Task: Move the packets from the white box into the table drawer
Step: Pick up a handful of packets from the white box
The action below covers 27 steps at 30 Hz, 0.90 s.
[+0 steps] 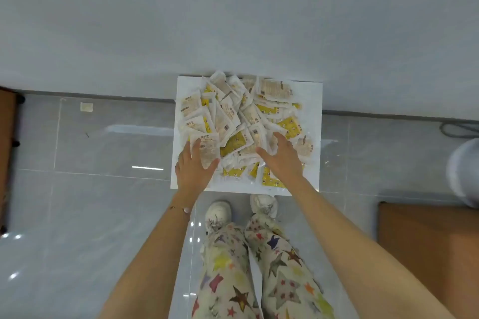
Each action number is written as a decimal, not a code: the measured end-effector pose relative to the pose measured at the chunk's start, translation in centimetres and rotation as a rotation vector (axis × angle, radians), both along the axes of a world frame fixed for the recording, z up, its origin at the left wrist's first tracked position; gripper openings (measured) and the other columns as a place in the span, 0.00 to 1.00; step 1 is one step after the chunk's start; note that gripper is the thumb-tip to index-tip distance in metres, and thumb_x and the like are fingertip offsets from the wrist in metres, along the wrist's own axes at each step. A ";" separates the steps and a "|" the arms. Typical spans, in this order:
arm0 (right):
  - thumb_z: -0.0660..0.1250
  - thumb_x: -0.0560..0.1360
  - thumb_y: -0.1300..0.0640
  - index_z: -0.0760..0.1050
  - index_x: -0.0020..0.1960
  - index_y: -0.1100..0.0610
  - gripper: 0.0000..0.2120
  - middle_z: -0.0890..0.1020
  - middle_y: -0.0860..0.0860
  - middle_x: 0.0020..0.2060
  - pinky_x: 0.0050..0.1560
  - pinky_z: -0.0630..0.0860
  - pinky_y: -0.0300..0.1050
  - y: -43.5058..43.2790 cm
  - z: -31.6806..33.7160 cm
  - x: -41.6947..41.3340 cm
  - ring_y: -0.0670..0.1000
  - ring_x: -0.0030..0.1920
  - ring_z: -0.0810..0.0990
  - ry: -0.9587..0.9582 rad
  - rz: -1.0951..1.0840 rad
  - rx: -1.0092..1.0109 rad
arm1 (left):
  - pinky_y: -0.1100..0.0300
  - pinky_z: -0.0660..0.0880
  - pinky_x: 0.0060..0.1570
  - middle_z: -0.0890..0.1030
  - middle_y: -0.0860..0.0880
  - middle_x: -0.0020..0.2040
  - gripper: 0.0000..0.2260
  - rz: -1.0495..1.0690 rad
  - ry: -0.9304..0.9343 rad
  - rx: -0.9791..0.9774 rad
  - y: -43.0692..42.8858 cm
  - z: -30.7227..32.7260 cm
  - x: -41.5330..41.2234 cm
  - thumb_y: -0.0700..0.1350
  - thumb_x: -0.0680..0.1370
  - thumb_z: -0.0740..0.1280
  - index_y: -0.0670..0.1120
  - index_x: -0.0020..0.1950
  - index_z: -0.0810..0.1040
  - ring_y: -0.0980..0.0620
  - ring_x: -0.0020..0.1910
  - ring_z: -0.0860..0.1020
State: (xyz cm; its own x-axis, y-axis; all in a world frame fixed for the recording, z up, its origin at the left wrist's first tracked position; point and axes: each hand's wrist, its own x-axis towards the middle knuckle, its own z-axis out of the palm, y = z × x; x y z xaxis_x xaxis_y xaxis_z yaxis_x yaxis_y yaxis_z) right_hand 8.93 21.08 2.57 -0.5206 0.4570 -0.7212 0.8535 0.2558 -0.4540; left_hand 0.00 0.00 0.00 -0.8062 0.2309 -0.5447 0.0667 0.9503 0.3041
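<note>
Head view. The white box [315,101] sits on the tiled floor [103,150], its far edge against the wall [233,21] and its near edge just beyond the person's shoes [218,212]. White and yellow packets [246,116] are heaped inside it. The left hand [193,167] grips one white packet [207,149] between thumb and fingers at the near left of the heap. The right hand [282,158] rests on the near right of the heap, fingers straight and spread, holding nothing.
</note>
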 end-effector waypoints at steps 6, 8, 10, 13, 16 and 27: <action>0.71 0.71 0.42 0.61 0.69 0.51 0.33 0.68 0.54 0.64 0.53 0.77 0.52 -0.8 -3.3 -0.9 0.57 0.55 0.78 0.074 -0.168 -0.017 | 0.41 0.58 0.71 0.55 0.42 0.77 0.41 0.204 -0.033 0.009 -1.0 -3.2 -0.1 0.58 0.73 0.70 0.51 0.78 0.51 0.41 0.76 0.55; 0.74 0.70 0.45 0.62 0.65 0.52 0.31 0.71 0.54 0.59 0.48 0.78 0.52 -1.2 -4.0 -1.2 0.56 0.51 0.78 0.130 -0.242 -0.007 | 0.41 0.58 0.71 0.57 0.44 0.77 0.42 0.236 -0.028 0.052 -1.3 -4.1 0.1 0.56 0.72 0.72 0.49 0.78 0.52 0.42 0.75 0.56; 0.75 0.69 0.48 0.62 0.62 0.54 0.30 0.71 0.53 0.57 0.45 0.77 0.51 -1.9 -4.4 -1.6 0.55 0.49 0.77 0.147 -0.302 -0.016 | 0.42 0.61 0.69 0.60 0.44 0.75 0.42 0.253 0.002 0.065 -1.4 -4.5 0.4 0.54 0.71 0.74 0.46 0.77 0.53 0.43 0.74 0.58; 0.76 0.69 0.54 0.65 0.57 0.54 0.24 0.75 0.52 0.52 0.38 0.72 0.38 -2.6 -4.8 -2.0 0.53 0.48 0.78 0.167 -0.413 -0.027 | 0.41 0.67 0.64 0.63 0.42 0.70 0.43 0.307 0.036 0.063 -1.3 -4.3 0.3 0.51 0.69 0.76 0.44 0.75 0.56 0.41 0.69 0.61; 0.74 0.71 0.59 0.70 0.59 0.55 0.19 0.77 0.48 0.48 0.35 0.68 0.31 -2.7 -4.5 -1.9 0.48 0.46 0.78 0.182 -0.534 -0.084 | 0.46 0.66 0.64 0.64 0.41 0.68 0.42 0.314 0.037 0.066 -1.6 -4.4 -0.5 0.48 0.68 0.78 0.41 0.74 0.58 0.41 0.68 0.61; 0.66 0.77 0.60 0.75 0.56 0.59 0.08 0.78 0.50 0.47 0.40 0.72 0.36 -2.2 -3.5 0.1 0.49 0.46 0.77 0.276 -0.917 0.010 | 0.51 0.68 0.60 0.68 0.39 0.60 0.29 0.311 -0.083 0.052 -3.4 -3.5 -0.9 0.47 0.66 0.79 0.37 0.59 0.70 0.41 0.62 0.67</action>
